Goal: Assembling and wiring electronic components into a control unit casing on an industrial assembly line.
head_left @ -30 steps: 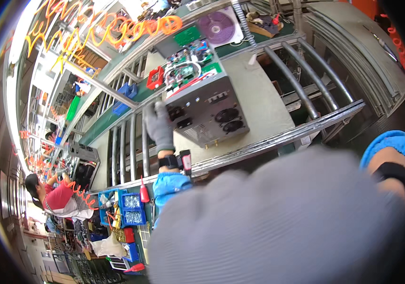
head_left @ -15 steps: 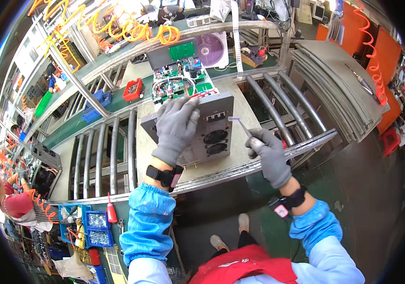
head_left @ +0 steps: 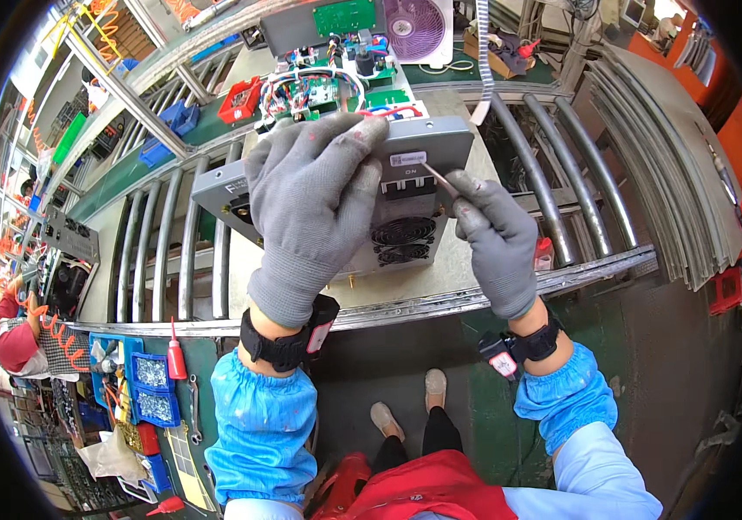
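A grey metal panel stands upright at the near end of an electronic unit, with two black fans and a row of switches on its face. My gloved left hand is closed over the panel's top edge, hiding its middle. Between thumb and fingers of my gloved right hand is a thin pointed metal tool. Its tip meets the right end of a small white label lying against the panel above the switches. Behind the panel, circuit boards and wires lie exposed.
Metal rollers flank the board under the unit. A red bin sits beyond it at left. Blue screw trays, a red bottle and a wrench lie at lower left. Stacked sheets stand at right; another person works far left.
The label, earlier on the tool's tip off the panel's right side, is now against the panel's face. My right hand has come in toward the panel, and my view has moved closer.
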Demonstrator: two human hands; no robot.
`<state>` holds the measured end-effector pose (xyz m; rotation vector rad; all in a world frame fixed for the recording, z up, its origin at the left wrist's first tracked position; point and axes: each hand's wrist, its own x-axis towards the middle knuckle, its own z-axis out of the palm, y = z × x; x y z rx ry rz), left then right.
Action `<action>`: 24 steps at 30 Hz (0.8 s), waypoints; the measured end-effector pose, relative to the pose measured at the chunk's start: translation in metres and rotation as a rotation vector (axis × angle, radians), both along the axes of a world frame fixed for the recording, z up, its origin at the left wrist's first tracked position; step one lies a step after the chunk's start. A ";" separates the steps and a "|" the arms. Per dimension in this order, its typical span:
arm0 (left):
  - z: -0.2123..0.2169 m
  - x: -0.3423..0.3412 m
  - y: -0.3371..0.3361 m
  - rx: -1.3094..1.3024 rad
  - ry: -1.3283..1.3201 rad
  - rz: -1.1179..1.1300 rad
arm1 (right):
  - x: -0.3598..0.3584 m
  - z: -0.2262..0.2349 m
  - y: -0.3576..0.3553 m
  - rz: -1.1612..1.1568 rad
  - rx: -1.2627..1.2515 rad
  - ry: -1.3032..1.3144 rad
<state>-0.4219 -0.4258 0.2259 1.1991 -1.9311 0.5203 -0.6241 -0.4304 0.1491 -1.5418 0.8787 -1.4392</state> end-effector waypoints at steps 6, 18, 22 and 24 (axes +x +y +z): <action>-0.007 -0.001 -0.005 -0.037 -0.012 0.002 | -0.003 -0.013 -0.012 0.007 -0.056 -0.012; -0.005 -0.005 -0.004 -0.032 0.013 0.026 | -0.001 -0.017 -0.013 0.007 -0.072 -0.040; -0.004 -0.009 -0.002 -0.006 -0.019 0.057 | 0.000 -0.016 -0.011 -0.007 -0.054 -0.050; -0.004 -0.010 -0.002 -0.012 -0.023 0.080 | 0.002 -0.016 -0.012 -0.009 -0.064 -0.053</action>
